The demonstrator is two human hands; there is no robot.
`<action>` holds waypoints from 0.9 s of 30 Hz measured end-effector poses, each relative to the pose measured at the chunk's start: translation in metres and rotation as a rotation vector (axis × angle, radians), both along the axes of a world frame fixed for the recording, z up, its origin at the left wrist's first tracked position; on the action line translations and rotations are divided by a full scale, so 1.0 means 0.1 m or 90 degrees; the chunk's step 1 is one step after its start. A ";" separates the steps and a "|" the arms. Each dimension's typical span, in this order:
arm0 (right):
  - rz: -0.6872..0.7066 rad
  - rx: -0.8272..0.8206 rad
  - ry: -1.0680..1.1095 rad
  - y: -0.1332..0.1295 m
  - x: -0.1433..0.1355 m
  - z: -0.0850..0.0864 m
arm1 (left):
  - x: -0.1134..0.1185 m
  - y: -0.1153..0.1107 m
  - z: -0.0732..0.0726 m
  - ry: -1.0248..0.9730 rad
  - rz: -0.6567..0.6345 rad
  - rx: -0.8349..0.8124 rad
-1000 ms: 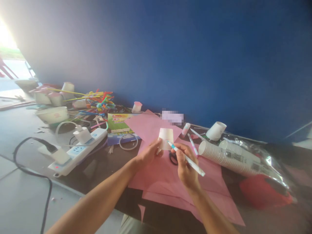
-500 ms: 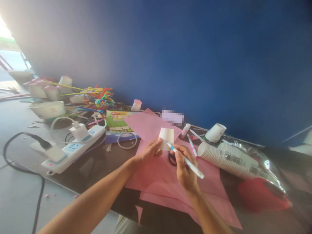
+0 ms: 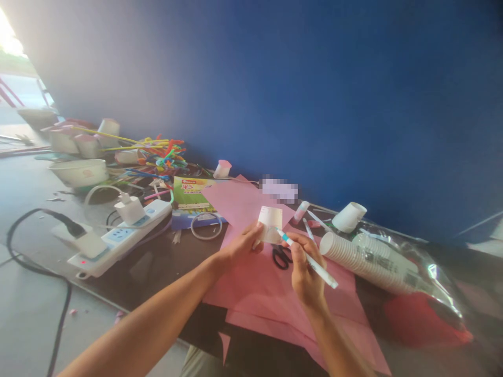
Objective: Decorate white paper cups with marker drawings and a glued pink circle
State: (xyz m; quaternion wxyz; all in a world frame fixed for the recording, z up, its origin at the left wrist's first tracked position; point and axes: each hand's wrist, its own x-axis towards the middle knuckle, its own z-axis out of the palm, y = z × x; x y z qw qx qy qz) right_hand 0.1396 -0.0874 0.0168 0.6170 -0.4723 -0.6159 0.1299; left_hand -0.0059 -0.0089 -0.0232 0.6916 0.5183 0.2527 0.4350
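Note:
My left hand (image 3: pixel 248 240) is closed on the left edge of a small white paper cup (image 3: pixel 270 217), held up above pink paper sheets (image 3: pixel 251 283). A faint curved line shows on the cup's side. Between the fingers of my right hand (image 3: pixel 305 264) is a white marker (image 3: pixel 320 272) with a teal band, its tip at the cup's lower right side. Black scissor handles (image 3: pixel 281 256) lie on the pink paper just below the cup; the blades are hidden.
At right lies a stack of paper cups (image 3: pixel 361 262) in clear plastic, near a single cup (image 3: pixel 349 217). A glue stick (image 3: pixel 301 211) stands behind my right hand. Leftward are a power strip (image 3: pixel 129 230), colourful pipe cleaners (image 3: pixel 165 157) and a white bowl (image 3: pixel 80 174). A blue wall (image 3: pixel 294 94) rises behind.
The marker tip has moved right across the cup, and my right hand has shifted right with it. More of the scissor handles shows. My left hand keeps its hold on the cup.

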 end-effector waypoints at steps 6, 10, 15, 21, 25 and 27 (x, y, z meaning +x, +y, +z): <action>0.038 0.001 -0.026 -0.02 -0.03 -0.02 | 0.00 0.00 0.02 0.011 0.010 -0.002; 0.081 -0.013 -0.063 -0.05 -0.03 -0.01 | 0.00 -0.01 0.05 0.017 0.011 0.009; -0.017 0.011 -0.019 -0.04 0.01 0.04 | -0.01 -0.03 0.07 0.035 0.019 0.005; -0.042 0.003 -0.023 0.01 0.04 0.05 | -0.01 -0.01 0.04 0.025 0.015 0.009; -0.033 0.000 -0.035 0.01 0.04 0.03 | 0.00 -0.01 0.04 0.002 0.013 -0.003; -0.022 0.003 -0.040 0.01 0.03 0.03 | -0.01 -0.02 0.04 -0.004 0.015 -0.010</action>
